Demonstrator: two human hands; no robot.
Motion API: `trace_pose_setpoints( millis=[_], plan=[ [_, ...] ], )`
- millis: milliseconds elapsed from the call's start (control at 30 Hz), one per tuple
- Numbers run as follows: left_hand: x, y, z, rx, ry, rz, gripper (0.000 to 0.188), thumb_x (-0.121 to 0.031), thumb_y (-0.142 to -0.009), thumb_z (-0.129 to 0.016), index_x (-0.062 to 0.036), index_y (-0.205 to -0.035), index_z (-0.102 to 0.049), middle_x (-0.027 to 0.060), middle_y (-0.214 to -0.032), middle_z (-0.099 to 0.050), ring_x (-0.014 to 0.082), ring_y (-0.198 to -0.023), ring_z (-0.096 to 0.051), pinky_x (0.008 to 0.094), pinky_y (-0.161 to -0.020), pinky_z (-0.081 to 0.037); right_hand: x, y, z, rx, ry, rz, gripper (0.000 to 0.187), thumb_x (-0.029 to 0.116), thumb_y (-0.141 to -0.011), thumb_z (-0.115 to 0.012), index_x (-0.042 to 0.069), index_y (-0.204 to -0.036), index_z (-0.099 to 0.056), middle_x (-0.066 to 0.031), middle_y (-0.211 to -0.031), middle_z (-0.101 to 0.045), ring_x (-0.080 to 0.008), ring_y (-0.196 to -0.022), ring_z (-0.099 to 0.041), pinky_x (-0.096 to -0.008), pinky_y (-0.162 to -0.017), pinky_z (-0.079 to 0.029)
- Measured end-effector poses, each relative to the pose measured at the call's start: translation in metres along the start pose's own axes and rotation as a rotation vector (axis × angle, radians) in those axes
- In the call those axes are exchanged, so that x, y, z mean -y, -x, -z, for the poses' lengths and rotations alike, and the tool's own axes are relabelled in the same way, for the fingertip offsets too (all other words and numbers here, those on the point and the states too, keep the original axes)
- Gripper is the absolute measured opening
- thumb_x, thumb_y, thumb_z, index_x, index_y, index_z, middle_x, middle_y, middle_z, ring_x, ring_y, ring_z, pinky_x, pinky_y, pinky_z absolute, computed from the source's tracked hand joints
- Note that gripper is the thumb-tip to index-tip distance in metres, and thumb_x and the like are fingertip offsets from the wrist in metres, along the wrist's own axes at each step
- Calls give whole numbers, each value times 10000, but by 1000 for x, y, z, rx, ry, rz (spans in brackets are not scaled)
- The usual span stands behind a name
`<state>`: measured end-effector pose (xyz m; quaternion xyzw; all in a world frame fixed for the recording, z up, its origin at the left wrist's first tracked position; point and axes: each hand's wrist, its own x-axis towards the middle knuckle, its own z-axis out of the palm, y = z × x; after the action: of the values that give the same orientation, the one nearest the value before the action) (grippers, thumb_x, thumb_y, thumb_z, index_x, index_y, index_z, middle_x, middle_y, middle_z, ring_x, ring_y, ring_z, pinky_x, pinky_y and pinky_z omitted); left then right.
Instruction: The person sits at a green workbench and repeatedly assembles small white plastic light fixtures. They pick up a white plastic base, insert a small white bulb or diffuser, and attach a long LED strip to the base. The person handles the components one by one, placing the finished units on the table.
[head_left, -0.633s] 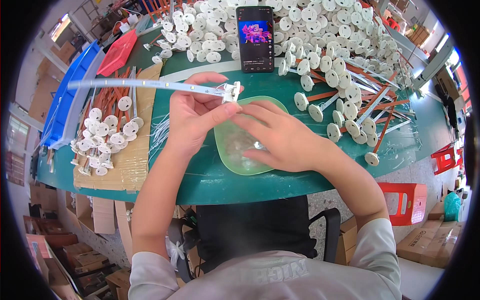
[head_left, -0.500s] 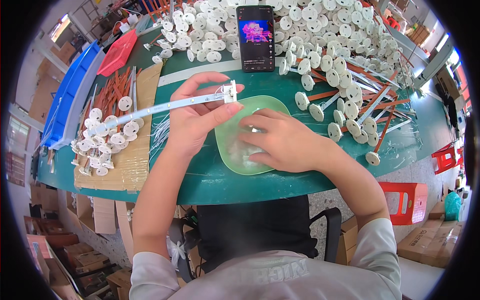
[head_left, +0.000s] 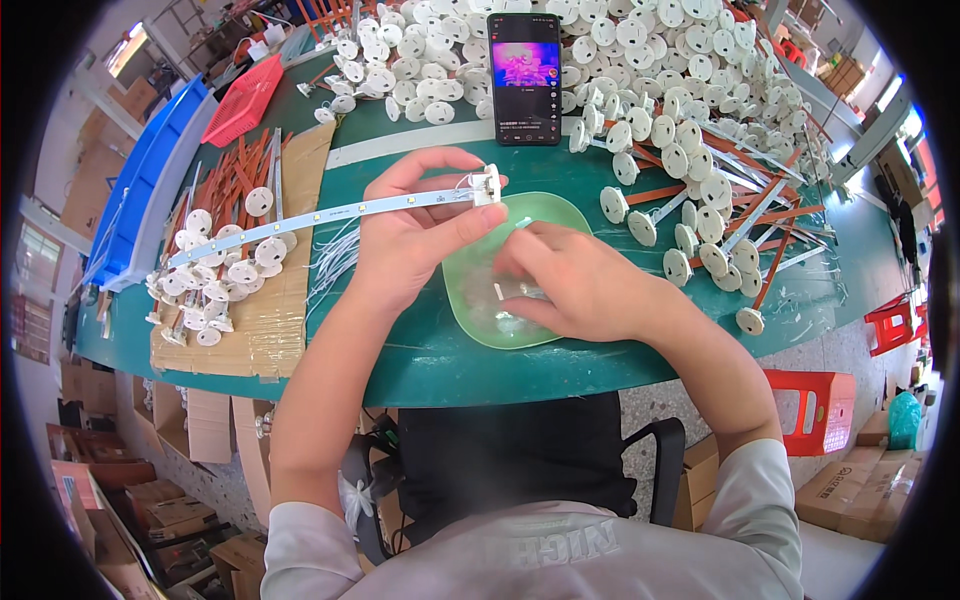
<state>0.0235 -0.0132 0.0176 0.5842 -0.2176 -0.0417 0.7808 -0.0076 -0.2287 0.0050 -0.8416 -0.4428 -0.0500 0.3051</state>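
Note:
My left hand (head_left: 405, 235) is closed on an LED light strip (head_left: 340, 213), pinching the round white end cap (head_left: 489, 186) between thumb and fingers. Thin white wires show beside that cap, and the strip slopes away to the left over the cardboard. My right hand (head_left: 590, 280) reaches into a shallow green dish (head_left: 470, 325) with its fingers bent. Small clear and white pieces lie in the dish. A tiny white piece (head_left: 498, 291) shows by the right thumb tip; whatever else the fingers pinch is hidden.
On the left, capped strips (head_left: 215, 285) lie across a cardboard sheet (head_left: 270, 340), near loose white wires (head_left: 335, 262). A phone (head_left: 526, 80) stands upright behind the dish. Capped strips (head_left: 715, 190) are heaped right and back. A blue bin (head_left: 150, 190) and red basket (head_left: 243, 100) stand far left.
The view has shifted slightly. My right fingers have curled inward in the dish, and a tiny white piece now shows by the thumb. The left hand keeps its grip on the LED strip.

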Motion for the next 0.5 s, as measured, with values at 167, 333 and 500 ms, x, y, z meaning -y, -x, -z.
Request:
trace_pose_setpoints(
  millis=[167, 333, 500],
  plan=[
    [-2, 0, 0, 5, -55, 8, 431, 40, -813, -773, 8, -1198, -581, 219, -1112, -713, 202, -943, -725, 331, -869, -588, -3, -1, 0, -117, 3, 22, 443, 210, -829, -785, 10, -1000, -429, -189, -907, -638, -397, -786, -636, -455, -658, -507],
    [-2, 1, 0, 7, -89, 11, 431, 34, -820, -764, 1, -1204, -572, 242, -1131, -706, 210, -945, -724, 338, -876, -587, -5, 0, -1, -172, 26, -11, 450, 240, -830, -788, 10, -969, -427, -177, -855, -626, -390, -739, -628, -445, -624, -500],
    [1, 1, 0, 0, -83, -6, 434, 32, -814, -775, -1, -1196, -572, 242, -1127, -707, 210, -932, -727, 336, -871, -588, -3, 1, 0, -77, 101, -43, 456, 200, -802, -810, 15, -963, -425, -167, -892, -632, -376, -778, -634, -428, -641, -508]
  ],
)
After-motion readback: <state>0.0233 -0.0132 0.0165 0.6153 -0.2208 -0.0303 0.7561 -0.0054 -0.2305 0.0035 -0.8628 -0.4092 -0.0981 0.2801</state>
